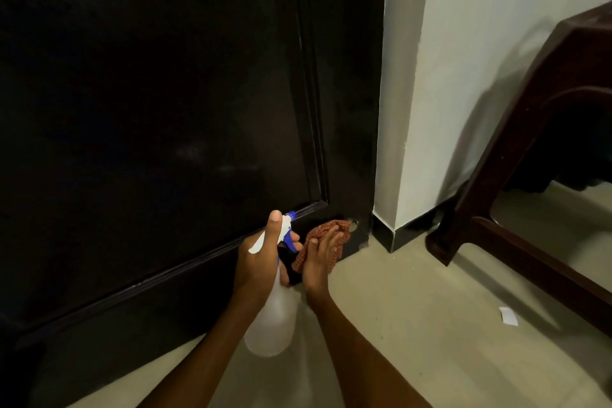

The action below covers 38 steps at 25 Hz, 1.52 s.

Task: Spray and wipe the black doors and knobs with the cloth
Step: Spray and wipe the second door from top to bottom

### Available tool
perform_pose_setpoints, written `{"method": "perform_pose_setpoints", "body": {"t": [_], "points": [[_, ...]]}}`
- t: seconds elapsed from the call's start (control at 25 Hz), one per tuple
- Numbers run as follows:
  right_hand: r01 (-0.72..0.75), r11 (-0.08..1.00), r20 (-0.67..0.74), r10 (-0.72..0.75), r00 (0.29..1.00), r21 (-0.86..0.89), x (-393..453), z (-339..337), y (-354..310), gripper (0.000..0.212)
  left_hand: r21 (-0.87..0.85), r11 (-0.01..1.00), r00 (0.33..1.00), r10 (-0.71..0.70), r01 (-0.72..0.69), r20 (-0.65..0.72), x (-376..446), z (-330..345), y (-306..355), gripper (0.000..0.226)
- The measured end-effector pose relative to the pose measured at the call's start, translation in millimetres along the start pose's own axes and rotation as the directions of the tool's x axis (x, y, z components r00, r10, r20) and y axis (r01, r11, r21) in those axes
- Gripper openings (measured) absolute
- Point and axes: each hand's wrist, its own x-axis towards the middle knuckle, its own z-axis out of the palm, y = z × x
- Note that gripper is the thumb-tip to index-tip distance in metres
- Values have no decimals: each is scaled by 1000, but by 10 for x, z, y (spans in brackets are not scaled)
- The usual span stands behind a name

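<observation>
Left hand (256, 258) has its fingers wrapped round the spray bottle (271, 318), low by the floor. Right hand (319, 262) presses the cloth (318, 230) flat-fingered against the black door's (149, 109) bottom corner.

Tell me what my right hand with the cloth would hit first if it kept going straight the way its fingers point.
Probably the bottom rail of the black door: the right hand presses the cloth toward it. Depth is unclear.

A plain off-white plastered wall (463, 76) is seen right of centre, forming an outward corner. A black skirting strip (394, 235) runs along its base. The smooth beige floor (414, 325) is dimly lit. A dark brown wooden furniture frame (516, 149) stands at right, shadowed against the wall. A small white paper scrap (508, 316) lies on the floor.
</observation>
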Motion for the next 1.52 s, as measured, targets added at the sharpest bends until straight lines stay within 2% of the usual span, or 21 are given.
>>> {"method": "perform_pose_setpoints", "body": {"t": [0.08, 0.16, 0.24, 0.32, 0.4, 0.48, 0.56, 0.64, 0.76, 0.84, 0.96, 1.12, 1.28, 1.32, 1.44, 1.52], "points": [[-12, 1000, -16, 12, 1000, -8, -49, 23, 164, 62, 43, 999, 1000, -10, 9, 13, 25, 31, -142, 74], [-36, 998, 13, 35, 999, 54, 42, 87, 518, 67, 54, 998, 1000, -22, 21, 22, 45, 53, -228, 74], [-155, 958, -19, 164, 986, 243, 352, 161, 927, 78, 65, 998, 1000, -15, 13, 25, 74, 73, -257, 72], [-285, 863, -90, 351, 932, 418, 435, -4, 624, 89, 47, 998, 999, -31, 29, 28, 114, 101, -253, 69], [-321, 795, -142, 448, 883, 514, 406, -307, 46, 76, 8, 998, 997, -66, 66, 44, 143, 134, -253, 67], [-241, 829, -223, 395, 891, 505, 561, -556, -63, 66, -9, 998, 996, -61, 62, 63, 164, 160, -263, 71], [-189, 889, -268, 319, 909, 416, 690, -651, -18, 64, -21, 998, 996, -53, 55, 66, 176, 192, -298, 76], [-182, 914, -258, 286, 923, 363, 672, -570, 126, 67, -29, 999, 997, -44, 46, 64, 163, 196, -363, 77], [-205, 943, -134, 246, 960, 261, 482, -189, 490, 75, -3, 998, 997, -63, 63, 42, 154, 80, -532, 80], [-161, 959, -87, 185, 979, 234, 224, 125, 611, 67, 30, 997, 997, -73, 73, 17, 135, -31, -608, 86], [-11, 995, -106, 22, 994, 104, -253, 341, 141, 59, 10, 998, 997, -67, 67, -41, 104, -173, -597, 83], [154, 985, -87, -160, 983, -76, -140, 235, -156, 57, -109, 994, 997, -29, 21, -69, 47, -254, -428, 71], [184, 977, -124, -170, 978, 109, -235, 120, 3, 75, -76, 997, 999, 1, -4, -33, -5, -176, -230, 73], [152, 978, -142, -132, 981, 140, -251, 75, 91, 82, -74, 997, 1000, 6, -8, -21, -32, -146, -189, 74], [-106, 960, -150, 148, 978, 259, -173, 28, 196, 91, -63, 998, 1000, 1, -1, 1, -71, -110, -156, 73], [-164, 931, -211, 241, 947, 326, -130, 125, 156, 85, -59, 998, 1000, -15, 15, 4, -92, -114, -165, 74]]}}
